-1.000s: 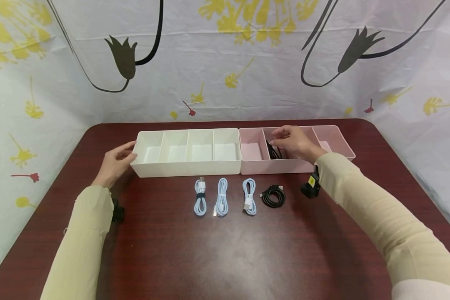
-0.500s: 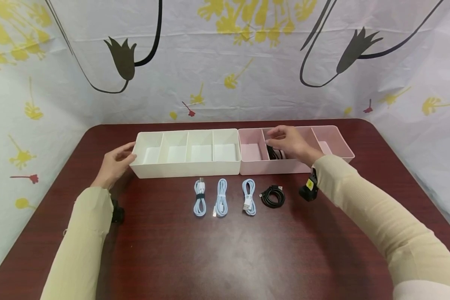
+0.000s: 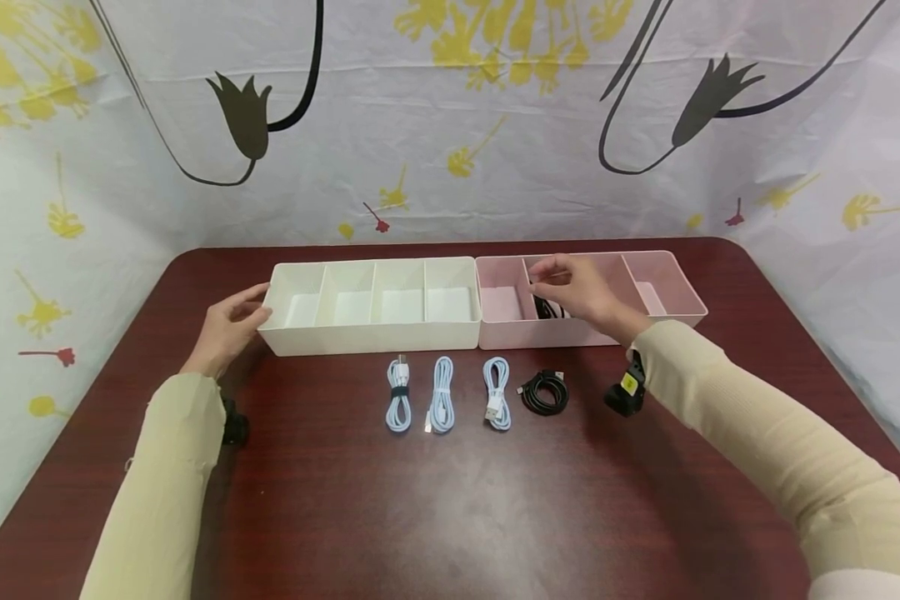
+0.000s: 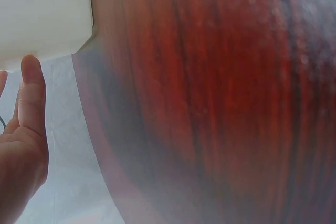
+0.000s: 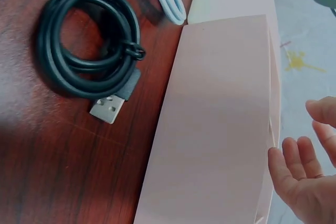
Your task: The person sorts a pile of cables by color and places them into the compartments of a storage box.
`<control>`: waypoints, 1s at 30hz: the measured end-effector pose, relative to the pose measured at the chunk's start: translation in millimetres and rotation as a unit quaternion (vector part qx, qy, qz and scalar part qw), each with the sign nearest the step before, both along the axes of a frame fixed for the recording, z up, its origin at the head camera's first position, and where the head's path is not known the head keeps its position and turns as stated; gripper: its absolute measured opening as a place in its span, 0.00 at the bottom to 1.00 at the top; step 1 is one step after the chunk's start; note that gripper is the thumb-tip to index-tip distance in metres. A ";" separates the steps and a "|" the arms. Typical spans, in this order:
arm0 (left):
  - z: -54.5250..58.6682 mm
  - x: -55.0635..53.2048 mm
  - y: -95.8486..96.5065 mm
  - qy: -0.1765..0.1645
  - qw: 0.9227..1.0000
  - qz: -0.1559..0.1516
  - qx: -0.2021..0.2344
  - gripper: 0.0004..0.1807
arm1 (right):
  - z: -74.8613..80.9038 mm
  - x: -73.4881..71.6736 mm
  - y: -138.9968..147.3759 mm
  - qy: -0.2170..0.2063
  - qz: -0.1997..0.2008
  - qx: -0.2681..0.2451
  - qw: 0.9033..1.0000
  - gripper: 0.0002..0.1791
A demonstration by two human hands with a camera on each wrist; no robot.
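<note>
My left hand [image 3: 228, 331] rests its fingertips on the left end of a white divided box [image 3: 375, 337]; in the left wrist view a thumb [image 4: 32, 85] meets the box's wall. Over the pink divided box [image 3: 543, 335] hovers my right hand [image 3: 581, 292], its fingers loosely bent and apart. Nothing sits between those fingers [image 5: 283, 171] in the right wrist view. Below the hand, a black cable [image 3: 546, 309] lies in the second compartment from the left, partly hidden by the hand and front wall.
In front of the boxes lie several coiled cables: a light blue one with a dark strap [image 3: 399, 396], two more light blue coils, and a black USB cable [image 3: 545, 392]. The boxes stand end to end near the back of the dark red table [image 3: 450, 517], before a patterned cloth.
My right hand has risen slightly and shifted left, away from the black cable in the pink compartment; its wrist and sleeve have turned a little. The left hand stays in place.
</note>
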State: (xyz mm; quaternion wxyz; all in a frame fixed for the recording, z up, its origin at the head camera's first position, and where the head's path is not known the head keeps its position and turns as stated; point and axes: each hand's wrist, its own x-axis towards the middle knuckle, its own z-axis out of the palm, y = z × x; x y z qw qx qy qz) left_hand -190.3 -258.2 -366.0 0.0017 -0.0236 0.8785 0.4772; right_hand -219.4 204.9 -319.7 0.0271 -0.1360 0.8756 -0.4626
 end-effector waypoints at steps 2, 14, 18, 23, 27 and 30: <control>0.5 0.2 0.2 0.002 1.000 -0.001 0.000 0.29 | 0.2 2.4 1.4 0.013 0.002 -0.001 1.000 0.15; 0.5 0.3 -0.1 0.004 1.000 -0.006 0.004 0.29 | 6.3 19.5 4.9 0.010 0.013 -0.017 1.000 0.15; 1.1 0.4 -0.2 0.002 1.000 -0.007 0.003 0.29 | 5.5 23.7 7.0 0.007 0.019 -0.020 1.000 0.15; 1.5 0.3 0.3 -0.001 1.000 -0.005 0.005 0.29 | 3.1 30.7 10.5 -0.002 0.026 -0.040 0.999 0.15; 1.0 0.9 0.2 0.000 1.000 -0.004 0.007 0.29 | -1.4 36.9 12.7 -0.004 0.030 -0.043 0.999 0.15; 0.3 1.6 -0.3 -0.001 1.000 -0.002 0.007 0.29 | -4.6 41.6 13.4 -0.013 0.033 -0.046 0.998 0.15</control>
